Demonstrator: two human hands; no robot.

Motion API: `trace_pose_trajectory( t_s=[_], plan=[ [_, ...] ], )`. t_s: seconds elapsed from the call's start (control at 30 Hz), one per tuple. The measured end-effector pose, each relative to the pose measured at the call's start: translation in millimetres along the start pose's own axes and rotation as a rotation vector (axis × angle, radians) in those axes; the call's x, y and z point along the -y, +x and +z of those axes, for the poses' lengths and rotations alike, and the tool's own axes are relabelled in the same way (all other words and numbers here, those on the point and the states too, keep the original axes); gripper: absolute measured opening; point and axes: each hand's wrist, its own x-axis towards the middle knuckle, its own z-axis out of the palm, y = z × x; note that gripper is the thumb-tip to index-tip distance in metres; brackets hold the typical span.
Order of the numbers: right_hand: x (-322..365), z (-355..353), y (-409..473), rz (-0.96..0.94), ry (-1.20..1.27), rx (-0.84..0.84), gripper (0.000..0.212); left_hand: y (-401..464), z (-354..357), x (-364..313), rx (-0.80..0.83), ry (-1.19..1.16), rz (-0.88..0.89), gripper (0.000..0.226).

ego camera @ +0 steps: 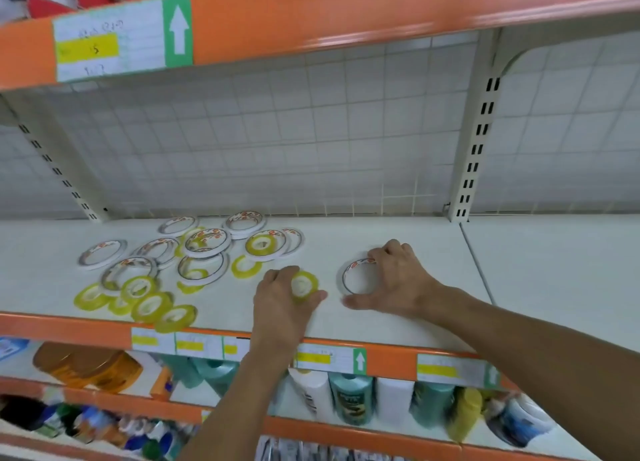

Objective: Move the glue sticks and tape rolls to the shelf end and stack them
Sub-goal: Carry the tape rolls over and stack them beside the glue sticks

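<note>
Several tape rolls lie scattered on the left half of a white shelf (398, 325): thin white rolls (206, 241) with red print and small yellow rolls (151, 306). My left hand (282, 299) grips one small yellow roll (304, 285) at the shelf's middle, fingers curled over it. My right hand (398, 277) holds a thin white roll (356, 276) lying flat just to the right, fingertips on its far rim and thumb stretched out near its front edge. No glue sticks are in view.
An upright post (475, 138) and a seam divide the shelf from a bare section on the right (561, 270). An orange-fronted shelf (346, 13) hangs overhead. Bottles (351, 400) fill the lower shelf, behind the orange front edge (391, 360).
</note>
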Motion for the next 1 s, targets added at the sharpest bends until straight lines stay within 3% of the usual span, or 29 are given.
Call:
trace_pose_trajectory(
  t_s=[0.37, 1.0],
  plan=[
    [-79, -57, -56, 0.044, -0.125, 0.028, 0.095, 3, 21, -86, 0.333, 0.198, 0.158, 0.060],
    [-270, -147, -196, 0.359, -0.055, -0.095, 0.093, -72, 146, -315, 0.591, 0.193, 0.502, 0.062]
  ],
)
